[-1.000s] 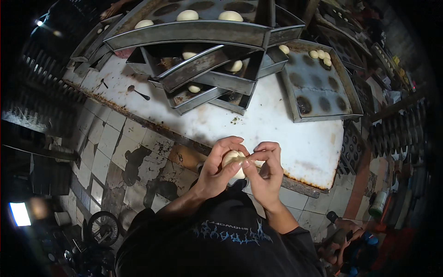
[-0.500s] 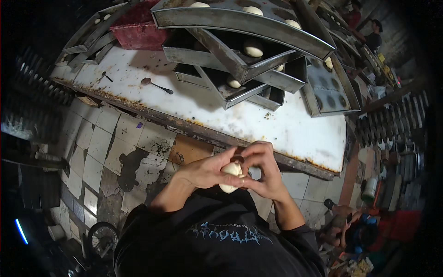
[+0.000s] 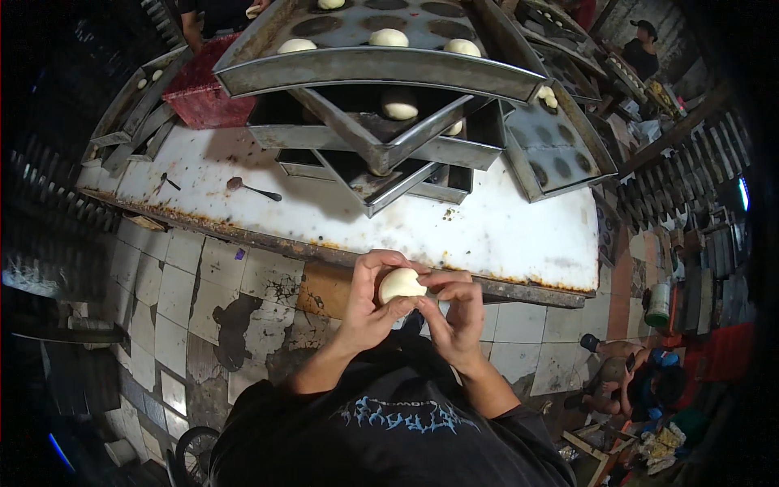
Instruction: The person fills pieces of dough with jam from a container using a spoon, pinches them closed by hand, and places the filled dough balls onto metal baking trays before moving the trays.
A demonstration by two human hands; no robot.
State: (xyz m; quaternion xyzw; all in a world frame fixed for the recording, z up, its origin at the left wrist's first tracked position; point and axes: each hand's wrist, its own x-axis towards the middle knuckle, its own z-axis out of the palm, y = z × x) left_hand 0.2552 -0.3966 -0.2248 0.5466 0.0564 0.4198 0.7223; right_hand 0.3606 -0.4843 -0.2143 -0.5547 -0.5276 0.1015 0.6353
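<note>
Both hands meet just below a white counter (image 3: 487,235). The left hand (image 3: 369,304) and right hand (image 3: 456,316) close their fingers around a pale dough ball (image 3: 401,284). Metal baking trays (image 3: 381,69) stacked on the counter hold more dough

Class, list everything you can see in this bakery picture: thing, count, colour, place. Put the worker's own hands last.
Dough ball: one, pale, between both hands.
Metal trays: several, grey, stacked crosswise on the table.
Dough balls on top tray: at least four, pale.
Table: one, white, rusty-edged, ahead.
Spoon: one, dark, table's left part.
Red crate: one, far left.
Tiled floor: worn, pale.
Left hand: cupping the dough.
Right hand: pinching the dough.
</note>
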